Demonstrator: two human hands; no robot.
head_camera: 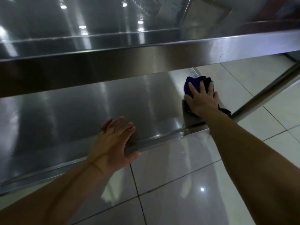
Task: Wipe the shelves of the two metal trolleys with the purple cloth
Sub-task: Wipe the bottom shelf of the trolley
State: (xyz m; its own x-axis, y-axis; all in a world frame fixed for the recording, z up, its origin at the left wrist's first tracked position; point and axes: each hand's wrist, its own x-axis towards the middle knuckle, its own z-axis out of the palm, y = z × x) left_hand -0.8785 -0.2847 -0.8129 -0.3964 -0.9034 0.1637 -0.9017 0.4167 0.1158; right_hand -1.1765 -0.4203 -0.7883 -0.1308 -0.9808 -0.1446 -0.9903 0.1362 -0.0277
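Pressing purple cloth (pixel 193 84) flat, right hand (pixel 202 99) sits at lower shelf's (pixel 81 103) end corner; left hand (pixel 112 143), fingers spread, rests on front rim (pixel 162 137).

The trolley shelves (pixel 81 101) are smooth brushed metal with a dull sheen. The purple cloth (pixel 194 84) looks soft and matt; the floor tiles (pixel 186 159) are glossy.

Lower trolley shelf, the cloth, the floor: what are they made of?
Shiny grey lower trolley shelf: likely brushed stainless steel, streaky mirror reflections. Bunched purple cloth: soft fabric, folds show; fibre unclear. Pale glossy floor tiles: probably glazed ceramic, grout lines, lamp glare.
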